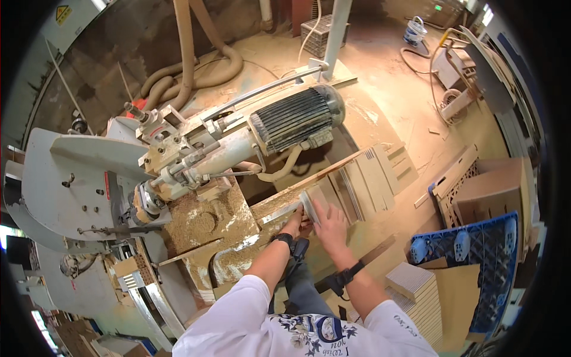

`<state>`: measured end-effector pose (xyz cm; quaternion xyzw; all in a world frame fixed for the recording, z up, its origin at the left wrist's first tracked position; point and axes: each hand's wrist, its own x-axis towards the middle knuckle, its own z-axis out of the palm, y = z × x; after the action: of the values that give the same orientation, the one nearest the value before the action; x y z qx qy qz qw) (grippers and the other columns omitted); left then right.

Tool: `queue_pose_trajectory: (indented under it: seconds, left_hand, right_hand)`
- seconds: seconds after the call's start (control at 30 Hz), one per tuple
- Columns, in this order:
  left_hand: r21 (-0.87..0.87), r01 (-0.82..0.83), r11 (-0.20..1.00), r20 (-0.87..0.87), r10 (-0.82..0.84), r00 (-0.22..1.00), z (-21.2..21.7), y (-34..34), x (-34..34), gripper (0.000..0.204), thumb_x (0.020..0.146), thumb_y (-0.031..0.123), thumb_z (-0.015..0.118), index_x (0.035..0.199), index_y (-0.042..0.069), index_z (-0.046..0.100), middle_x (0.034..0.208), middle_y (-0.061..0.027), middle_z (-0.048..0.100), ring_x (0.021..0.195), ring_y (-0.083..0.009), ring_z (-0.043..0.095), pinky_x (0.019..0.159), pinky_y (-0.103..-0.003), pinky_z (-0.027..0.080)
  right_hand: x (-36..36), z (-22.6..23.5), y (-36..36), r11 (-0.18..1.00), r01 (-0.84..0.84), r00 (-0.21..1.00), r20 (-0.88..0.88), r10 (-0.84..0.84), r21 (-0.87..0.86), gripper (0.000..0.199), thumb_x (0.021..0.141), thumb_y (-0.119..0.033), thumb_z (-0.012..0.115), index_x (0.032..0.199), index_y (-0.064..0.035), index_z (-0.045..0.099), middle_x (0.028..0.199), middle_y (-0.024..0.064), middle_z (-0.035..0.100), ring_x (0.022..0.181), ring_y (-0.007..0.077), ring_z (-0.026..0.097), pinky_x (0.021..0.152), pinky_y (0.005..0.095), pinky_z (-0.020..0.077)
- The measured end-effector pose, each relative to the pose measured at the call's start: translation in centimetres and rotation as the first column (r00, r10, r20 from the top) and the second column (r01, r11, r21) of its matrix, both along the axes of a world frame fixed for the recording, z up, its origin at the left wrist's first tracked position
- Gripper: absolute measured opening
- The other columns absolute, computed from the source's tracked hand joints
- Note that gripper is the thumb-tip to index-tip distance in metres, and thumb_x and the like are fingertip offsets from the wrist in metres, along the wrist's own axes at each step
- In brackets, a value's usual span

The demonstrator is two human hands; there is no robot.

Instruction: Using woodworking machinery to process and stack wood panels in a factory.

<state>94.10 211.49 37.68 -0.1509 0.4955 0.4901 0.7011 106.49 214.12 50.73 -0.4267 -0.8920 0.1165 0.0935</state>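
A small, pale flat strip stands tilted between my two hands at the near side of the woodworking machine. My right hand grips it from the right, fingers reaching along its face. At its lower left end, the fingers of my left hand close on it, partly hidden. Just right of the strip, several pale wooden boards lie side by side on the machine's ledge. A sawdust-covered metal bed is left of my hands. Beyond them sits a dark ribbed motor.
A grey round guard and spindle head stand at the left. Near my right forearm is a stack of pale strips, beside a blue plastic pallet. Thick hoses run behind the machine. A bucket stands far right.
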Motion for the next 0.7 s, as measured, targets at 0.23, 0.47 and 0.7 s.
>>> queue_pose_trajectory:
  seconds: [0.23, 0.47, 0.7]
  left_hand:
    - [0.076, -0.066, 0.995, -0.042, 0.069, 0.997, 0.0, -0.3, 1.2, 0.051, 0.081, 0.065, 0.048, 0.061, 0.019, 0.036, 0.05, 0.0058, 0.028, 0.042, -0.0107, 0.028, 0.041, -0.027, 0.027]
    - [0.266, -0.018, 0.964, 0.098, -0.008, 0.995, 8.6, -6.3, -1.1, 0.039, 0.086, 0.049, 0.053, 0.108, 0.017, 0.052, 0.09, 0.003, 0.056, 0.07, -0.0054, 0.05, 0.058, -0.02, 0.038]
    - [0.462, -0.105, 0.881, -0.232, 0.234, 0.944, 28.2, -11.2, -8.1, 0.04, 0.085, 0.028, 0.061, 0.118, 0.011, 0.045, 0.112, -0.0013, 0.056, 0.105, -0.0132, 0.052, 0.083, -0.032, 0.046]
  right_hand:
    - [-0.3, 1.0, -0.2, 0.999, -0.002, 0.997, 0.072, 0.004, -0.035, 0.072, 0.068, -0.016, 0.065, 0.134, -0.0253, 0.038, 0.113, 0.0151, 0.046, 0.101, 0.0319, 0.045, 0.083, 0.0442, 0.0377]
    - [-1.3, 14.5, -1.2, 0.961, -0.162, 0.985, -0.099, 0.143, -0.223, 0.074, 0.067, -0.004, 0.064, 0.134, -0.0187, 0.037, 0.114, 0.0186, 0.044, 0.104, 0.0376, 0.047, 0.084, 0.0417, 0.0418]
    - [-8.9, 31.3, -3.6, 0.817, -0.576, 0.812, -0.127, 0.57, -0.015, 0.073, 0.066, 0.0, 0.062, 0.134, -0.011, 0.036, 0.115, 0.0192, 0.044, 0.099, 0.0396, 0.05, 0.082, 0.0401, 0.0442]
